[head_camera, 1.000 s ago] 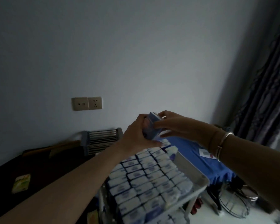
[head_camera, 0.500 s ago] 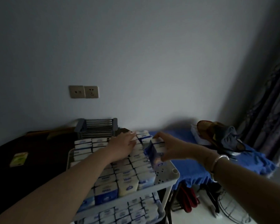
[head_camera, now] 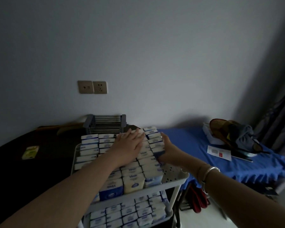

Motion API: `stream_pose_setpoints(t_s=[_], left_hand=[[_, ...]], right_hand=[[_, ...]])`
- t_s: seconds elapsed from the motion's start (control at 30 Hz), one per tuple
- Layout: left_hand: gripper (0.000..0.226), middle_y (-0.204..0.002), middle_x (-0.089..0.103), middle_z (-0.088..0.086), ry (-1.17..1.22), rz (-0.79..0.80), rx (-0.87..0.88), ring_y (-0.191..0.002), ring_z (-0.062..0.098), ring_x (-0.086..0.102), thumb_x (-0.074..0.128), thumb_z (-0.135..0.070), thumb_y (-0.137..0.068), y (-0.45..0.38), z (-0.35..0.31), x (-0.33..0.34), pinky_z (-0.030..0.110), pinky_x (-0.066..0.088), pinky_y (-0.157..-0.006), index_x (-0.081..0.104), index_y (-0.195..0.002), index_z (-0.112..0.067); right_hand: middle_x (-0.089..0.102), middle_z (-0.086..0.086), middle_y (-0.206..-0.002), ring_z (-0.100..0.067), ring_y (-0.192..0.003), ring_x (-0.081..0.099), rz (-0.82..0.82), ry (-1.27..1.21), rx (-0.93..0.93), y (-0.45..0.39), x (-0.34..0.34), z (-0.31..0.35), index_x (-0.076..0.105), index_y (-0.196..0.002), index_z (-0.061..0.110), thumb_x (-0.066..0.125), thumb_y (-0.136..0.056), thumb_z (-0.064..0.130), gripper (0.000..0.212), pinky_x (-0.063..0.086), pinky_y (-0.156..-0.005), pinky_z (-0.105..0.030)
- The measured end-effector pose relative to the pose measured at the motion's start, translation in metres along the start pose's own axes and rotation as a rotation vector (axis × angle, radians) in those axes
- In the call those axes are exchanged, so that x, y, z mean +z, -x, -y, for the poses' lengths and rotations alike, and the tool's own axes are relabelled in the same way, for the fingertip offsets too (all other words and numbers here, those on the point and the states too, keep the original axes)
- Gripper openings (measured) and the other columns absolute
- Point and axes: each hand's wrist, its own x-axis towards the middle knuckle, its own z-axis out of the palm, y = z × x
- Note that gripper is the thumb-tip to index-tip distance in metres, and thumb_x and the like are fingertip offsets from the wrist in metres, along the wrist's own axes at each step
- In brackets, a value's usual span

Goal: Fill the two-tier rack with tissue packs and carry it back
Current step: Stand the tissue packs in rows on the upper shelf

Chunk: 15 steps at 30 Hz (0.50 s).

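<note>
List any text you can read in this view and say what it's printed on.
"Vinda": on the white and blue tissue packs in the white plastic rack's top tier.
Green and yellow packet on the dark table: print too blurred to read.
White and red paper slip on the blue cloth: too small to read.

Two-tier rack (head_camera: 174, 181): matt grey-white plastic, top tray floor perforated with small holes. Tissue packs (head_camera: 133, 180): slightly glossy plastic film wrap, white and blue print. Bench (head_camera: 39, 162) on left: dark, smooth, dull surface, material unclear. Wire basket (head_camera: 105, 124) behind rack: thin metal bars, grey plastic-looking ends. Blue cover (head_camera: 187, 145) on right: matt cloth, ruffled edge. Bracelet (head_camera: 211, 170) on right wrist: shiny silver metal. Wall sockets (head_camera: 92, 87): smooth plastic, beige. Wall: matt paint. Curtain (head_camera: 280, 112): patterned cloth.
</note>
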Motion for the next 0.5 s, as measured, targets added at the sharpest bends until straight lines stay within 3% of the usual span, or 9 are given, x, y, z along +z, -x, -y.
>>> stream_pose_setpoints(t_s=[0.1, 0.27, 0.37, 0.5], left_hand=[[0.049, -0.159, -0.009, -0.010, 0.002, 0.002, 0.004, -0.146, 0.016, -0.013, 0.013, -0.043, -0.103, 0.000, 0.000, -0.001, 0.041, -0.007, -0.117, 0.002, -0.151, -0.039], [0.048, -0.160, -0.003, -0.009, 0.085, -0.024, 0.015, -0.147, 0.016, -0.008, 0.015, -0.043, -0.103, 0.001, -0.001, -0.003, 0.041, -0.005, -0.117, 0.010, -0.150, -0.038], [0.047, -0.160, 0.004, -0.006, 0.214, -0.099, 0.020, -0.148, 0.017, 0.002, 0.023, -0.039, -0.103, 0.000, 0.003, -0.012, 0.045, 0.001, -0.119, 0.021, -0.149, -0.033], [0.044, -0.158, 0.019, -0.003, 0.326, -0.228, 0.004, -0.145, 0.014, 0.016, 0.033, -0.031, -0.103, 0.002, 0.032, -0.031, 0.044, 0.012, -0.119, 0.034, -0.146, -0.028]], right_hand=[[0.051, -0.003, -0.113, -0.018, -0.102, 0.052, -0.001, -0.029, 0.046, -0.004, -0.003, -0.002, 0.009, -0.144, 0.015, 0.066, -0.078, -0.003, 0.089, 0.048, -0.076, -0.024], [0.049, -0.001, -0.105, -0.014, -0.095, 0.052, 0.051, -0.048, 0.097, -0.003, -0.012, 0.004, 0.013, -0.144, 0.013, 0.058, -0.085, -0.002, 0.076, 0.042, -0.059, -0.011], [0.043, -0.010, -0.135, -0.024, -0.128, 0.043, -0.037, -0.136, 0.041, -0.007, -0.019, 0.018, 0.021, -0.143, 0.009, 0.050, -0.087, -0.005, 0.065, 0.040, -0.084, -0.022], [0.034, -0.001, -0.148, -0.013, -0.128, 0.036, -0.089, -0.080, -0.119, -0.029, -0.014, 0.053, 0.031, -0.142, 0.018, 0.053, -0.085, 0.001, 0.063, 0.032, -0.095, -0.024]])
